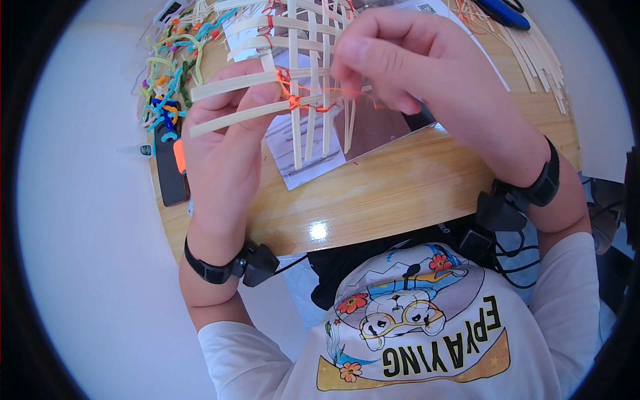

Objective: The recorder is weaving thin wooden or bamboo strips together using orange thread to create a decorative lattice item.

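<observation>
pale wood strips are woven into an open lattice, which is held over the far middle of a wood-grained tabletop. its crossings are tied with orange-red thread, and a bright knot of it is placed just beside the left thumb. the lattice is grasped at its left edge by the left hand, with the thumb pressed close to the knot and two strip ends stuck out to the left across the hand. the right hand is set at the lattice's right side, its fingers bent and drawn in toward the thumb. loose thread is stretched from the knot to those fingers, but what is pinched between them is hidden and cannot be told.

beneath the lattice, a printed sheet is spread on the tabletop. at the far left, fuzzy craft stems in green, blue, yellow and orange are heaped. nearer on that side, a dark flat object is laid, with a small orange piece seen against it. at the far right, loose strips are gathered in a bundle, and a blue-handled tool is rested by them. a black band is worn on the left wrist and a similar one on the right.
</observation>
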`<state>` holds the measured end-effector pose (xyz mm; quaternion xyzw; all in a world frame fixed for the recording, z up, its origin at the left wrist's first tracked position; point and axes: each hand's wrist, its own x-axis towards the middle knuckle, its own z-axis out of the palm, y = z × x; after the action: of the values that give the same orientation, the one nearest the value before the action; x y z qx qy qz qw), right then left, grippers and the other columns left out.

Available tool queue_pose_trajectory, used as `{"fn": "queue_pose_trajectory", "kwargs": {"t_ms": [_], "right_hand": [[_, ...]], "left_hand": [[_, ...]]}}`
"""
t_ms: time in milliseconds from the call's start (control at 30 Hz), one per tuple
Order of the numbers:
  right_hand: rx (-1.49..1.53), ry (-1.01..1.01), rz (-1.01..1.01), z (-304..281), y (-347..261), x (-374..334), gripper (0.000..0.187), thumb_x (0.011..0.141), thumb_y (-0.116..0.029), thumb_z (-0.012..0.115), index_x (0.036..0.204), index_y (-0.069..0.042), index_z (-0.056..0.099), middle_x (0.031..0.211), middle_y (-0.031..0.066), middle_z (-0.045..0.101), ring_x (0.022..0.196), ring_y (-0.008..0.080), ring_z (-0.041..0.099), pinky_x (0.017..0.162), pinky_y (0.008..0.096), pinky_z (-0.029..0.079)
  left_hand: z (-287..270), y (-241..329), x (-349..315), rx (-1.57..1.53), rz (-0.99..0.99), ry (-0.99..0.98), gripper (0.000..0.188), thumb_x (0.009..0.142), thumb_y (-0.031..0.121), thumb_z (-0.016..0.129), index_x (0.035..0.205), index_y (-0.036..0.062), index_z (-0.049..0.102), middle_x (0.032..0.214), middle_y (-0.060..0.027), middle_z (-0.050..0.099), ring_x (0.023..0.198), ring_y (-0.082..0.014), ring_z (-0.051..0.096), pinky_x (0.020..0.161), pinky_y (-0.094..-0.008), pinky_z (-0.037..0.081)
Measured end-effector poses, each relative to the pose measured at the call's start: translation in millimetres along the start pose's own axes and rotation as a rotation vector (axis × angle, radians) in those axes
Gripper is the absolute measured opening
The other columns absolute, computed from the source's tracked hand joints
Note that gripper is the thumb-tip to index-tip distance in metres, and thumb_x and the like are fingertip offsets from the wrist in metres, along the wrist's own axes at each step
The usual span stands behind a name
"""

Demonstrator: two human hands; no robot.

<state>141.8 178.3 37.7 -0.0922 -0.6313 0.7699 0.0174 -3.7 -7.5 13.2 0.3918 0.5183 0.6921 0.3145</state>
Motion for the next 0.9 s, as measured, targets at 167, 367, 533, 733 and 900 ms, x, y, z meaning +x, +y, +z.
{"fn": "queue_pose_trajectory", "kwargs": {"t_ms": [167,367,533,733,900], "right_hand": [[0.010,0.158,-0.046,9,-2,-3,0.017,0.098,-0.020,0.059,0.103,-0.004,0.063,0.083,-0.0015,0.064,0.065,0.0019,0.052,0.057,0.0163,0.043],[-0.133,0.013,-0.266,12,19,-2,0.013,0.096,-0.015,0.062,0.103,-0.004,0.063,0.089,-0.0001,0.065,0.071,0.0032,0.057,0.061,0.0176,0.046],[-0.248,0.108,-0.241,24,32,-3,0.012,0.089,-0.004,0.067,0.098,-0.001,0.061,0.090,-0.0026,0.062,0.079,0.0021,0.059,0.067,0.0172,0.047],[-0.024,0.073,-0.203,21,30,-4,0.010,0.091,-0.009,0.065,0.098,-0.003,0.059,0.081,-0.0048,0.057,0.065,0.0009,0.050,0.059,0.0175,0.041],[0.156,-0.125,-0.181,8,21,-5,0.013,0.093,-0.015,0.061,0.097,-0.003,0.061,0.068,-0.0015,0.059,0.054,0.0036,0.049,0.048,0.0198,0.036]], "left_hand": [[8,2,-4,0.098,0.010,0.103,0.022,0.094,0.008,0.062,0.112,-0.0032,0.061,0.100,-0.0088,0.067,0.092,-0.0114,0.063,0.081,-0.0226,0.050],[14,1,-7,0.199,0.172,0.138,0.021,0.089,0.001,0.067,0.109,-0.0024,0.062,0.101,-0.0070,0.066,0.092,-0.0112,0.063,0.082,-0.0234,0.051],[12,-4,-3,0.595,0.331,-0.007,0.015,0.088,0.001,0.068,0.102,-0.0031,0.064,0.100,-0.0066,0.065,0.091,-0.0119,0.063,0.084,-0.0251,0.050],[13,-9,0,0.567,0.306,-0.009,0.015,0.086,0.001,0.069,0.100,-0.0026,0.064,0.098,-0.0066,0.065,0.088,-0.0138,0.061,0.082,-0.0264,0.048],[11,-11,-1,0.597,0.294,0.016,0.014,0.084,0.002,0.070,0.097,-0.0009,0.064,0.095,-0.0059,0.066,0.086,-0.0137,0.061,0.080,-0.0262,0.047]]}}
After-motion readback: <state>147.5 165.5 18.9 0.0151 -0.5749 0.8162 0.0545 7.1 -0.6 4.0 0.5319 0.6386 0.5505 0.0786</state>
